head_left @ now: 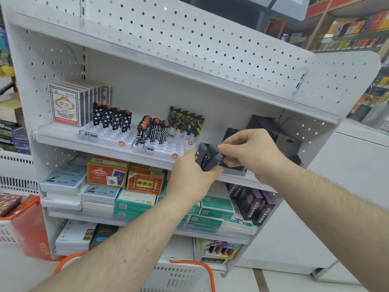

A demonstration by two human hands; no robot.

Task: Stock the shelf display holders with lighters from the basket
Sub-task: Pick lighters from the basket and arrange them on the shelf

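Left hand (190,175) curls round a bundle of matte dark grey lighters (207,158), held before the white shelf edge (105,147). At its 2 o'clock, the right hand (252,152) pinches one lighter's top. White honeycomb display holders (113,135) stand at 10 o'clock; the slotted white basket (179,277) sits at 6 o'clock.

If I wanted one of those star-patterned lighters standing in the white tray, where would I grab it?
Probably pinch a star-patterned lighter by its red-capped top, coming from above. The lighters stand upright, packed side by side in the white tray, so only the tops offer room for fingers.
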